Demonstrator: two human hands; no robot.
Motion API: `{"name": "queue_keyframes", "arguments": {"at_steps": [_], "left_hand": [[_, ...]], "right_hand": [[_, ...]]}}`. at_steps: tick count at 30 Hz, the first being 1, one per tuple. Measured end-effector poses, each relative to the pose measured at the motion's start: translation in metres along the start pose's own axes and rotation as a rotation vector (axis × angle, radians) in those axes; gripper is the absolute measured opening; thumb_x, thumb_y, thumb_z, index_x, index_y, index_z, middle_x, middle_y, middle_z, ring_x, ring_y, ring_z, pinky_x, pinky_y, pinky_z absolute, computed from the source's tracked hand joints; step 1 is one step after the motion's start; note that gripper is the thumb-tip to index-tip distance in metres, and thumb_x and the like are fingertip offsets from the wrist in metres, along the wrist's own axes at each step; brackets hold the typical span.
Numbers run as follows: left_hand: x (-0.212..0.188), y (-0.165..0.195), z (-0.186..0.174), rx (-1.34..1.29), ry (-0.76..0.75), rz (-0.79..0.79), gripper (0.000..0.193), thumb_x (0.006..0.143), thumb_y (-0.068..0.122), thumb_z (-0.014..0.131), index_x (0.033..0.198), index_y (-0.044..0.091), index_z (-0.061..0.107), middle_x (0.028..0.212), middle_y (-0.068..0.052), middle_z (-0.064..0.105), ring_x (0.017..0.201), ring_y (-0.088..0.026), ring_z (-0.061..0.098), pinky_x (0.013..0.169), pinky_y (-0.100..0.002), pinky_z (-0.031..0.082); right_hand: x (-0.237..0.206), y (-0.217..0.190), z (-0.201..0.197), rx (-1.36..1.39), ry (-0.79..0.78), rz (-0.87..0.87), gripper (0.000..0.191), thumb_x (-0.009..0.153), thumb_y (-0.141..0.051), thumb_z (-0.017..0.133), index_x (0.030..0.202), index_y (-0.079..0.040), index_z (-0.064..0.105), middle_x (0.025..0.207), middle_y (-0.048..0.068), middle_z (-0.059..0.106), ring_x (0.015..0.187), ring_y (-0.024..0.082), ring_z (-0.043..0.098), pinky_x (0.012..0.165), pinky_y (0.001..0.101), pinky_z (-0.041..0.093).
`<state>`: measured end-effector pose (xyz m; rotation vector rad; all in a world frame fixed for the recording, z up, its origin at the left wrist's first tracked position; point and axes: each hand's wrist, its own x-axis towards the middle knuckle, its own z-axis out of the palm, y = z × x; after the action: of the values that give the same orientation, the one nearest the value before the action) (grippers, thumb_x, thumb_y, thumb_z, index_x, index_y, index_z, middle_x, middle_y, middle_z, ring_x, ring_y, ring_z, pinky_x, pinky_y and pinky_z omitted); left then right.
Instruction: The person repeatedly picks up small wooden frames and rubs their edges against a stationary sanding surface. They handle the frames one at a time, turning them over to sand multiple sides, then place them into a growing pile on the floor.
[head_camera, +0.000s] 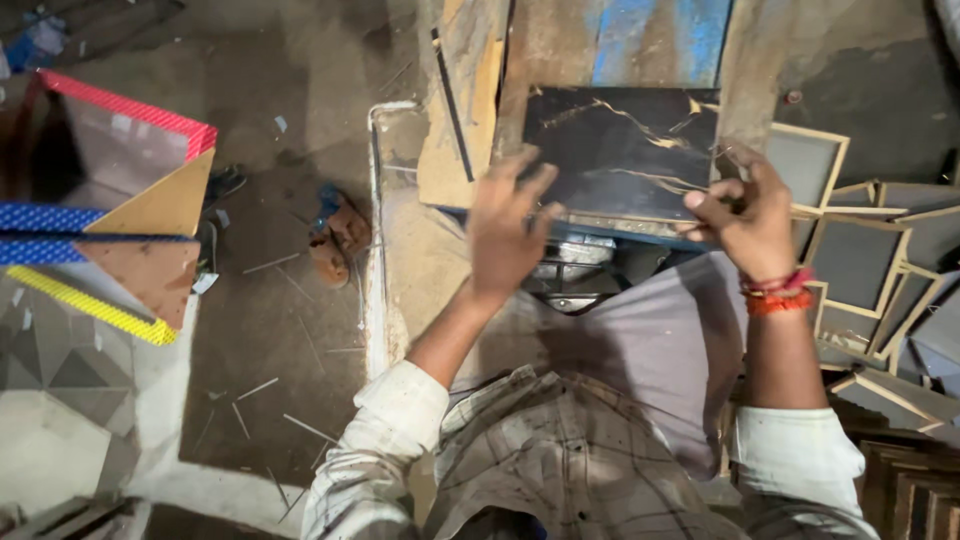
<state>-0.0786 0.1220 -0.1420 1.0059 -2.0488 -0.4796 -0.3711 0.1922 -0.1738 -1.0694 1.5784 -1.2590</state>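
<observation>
A dark rectangular panel with gold marble-like veins (620, 150) lies flat on the worn wooden desk (560, 45), just past the person's lap, at about twelve o'clock from the body. Its long axis runs left to right, from nine to three o'clock, and its near long edge faces the person.

The left hand (510, 225) hovers at the panel's near left corner, at roughly ten o'clock from the lap. Its fingers are spread and loosely extended, holding nothing; motion blur hides whether the fingertips touch the panel's edge. The spread seems suited to steadying or squaring a flat sheet rather than lifting it.

The right hand (745, 215) sits at the panel's right end, at about two o'clock, its fingers curled and pressed together around the panel's right edge, apparently pinching it. A grip at that end would keep the sheet from sliding on the desk. Red and orange thread bands (778, 293) circle that wrist.

At three o'clock, a heap of small grey rectangular frames with pale wooden borders (860, 260) lies close beside the right forearm. At nine o'clock, well apart, stands a corner shelf unit with red, blue and yellow patterned edges (110, 220). A pair of brown sandals (338, 232) rests on the dusty floor (270, 330) between them.
</observation>
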Motion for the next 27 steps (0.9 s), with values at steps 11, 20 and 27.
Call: {"name": "queue_keyframes", "arguments": {"at_steps": [11,20,27], "left_hand": [[0.003,-0.03,0.021,0.235,-0.149,0.143,0.033,0.092,0.009,0.068,0.125,0.003,0.069,0.144,-0.012,0.057,0.135,-0.034,0.056,0.105,-0.042,0.054],[0.023,-0.044,0.031,0.247,-0.202,0.114,0.034,0.094,0.005,0.065,0.128,0.003,0.068,0.147,-0.01,0.056,0.139,-0.031,0.053,0.105,-0.038,0.053],[0.06,-0.062,0.06,0.318,-0.235,0.092,0.045,0.087,-0.005,0.06,0.131,0.003,0.066,0.151,-0.011,0.053,0.141,-0.032,0.05,0.112,-0.038,0.049]], "right_hand": [[0.025,-0.008,0.057,0.175,-0.022,0.052,0.072,0.095,0.01,0.071,0.158,-0.002,0.039,0.088,0.006,0.061,0.07,0.024,0.071,0.058,0.0332,0.063],[0.054,0.0,0.055,0.123,-0.032,-0.023,0.07,0.097,0.014,0.068,0.159,-0.001,0.039,0.09,0.011,0.066,0.071,0.025,0.073,0.057,0.0338,0.063],[0.097,0.008,0.048,0.139,-0.007,-0.097,0.067,0.101,0.015,0.071,0.159,0.0,0.041,0.089,0.011,0.069,0.073,0.024,0.074,0.057,0.0334,0.062]]}}
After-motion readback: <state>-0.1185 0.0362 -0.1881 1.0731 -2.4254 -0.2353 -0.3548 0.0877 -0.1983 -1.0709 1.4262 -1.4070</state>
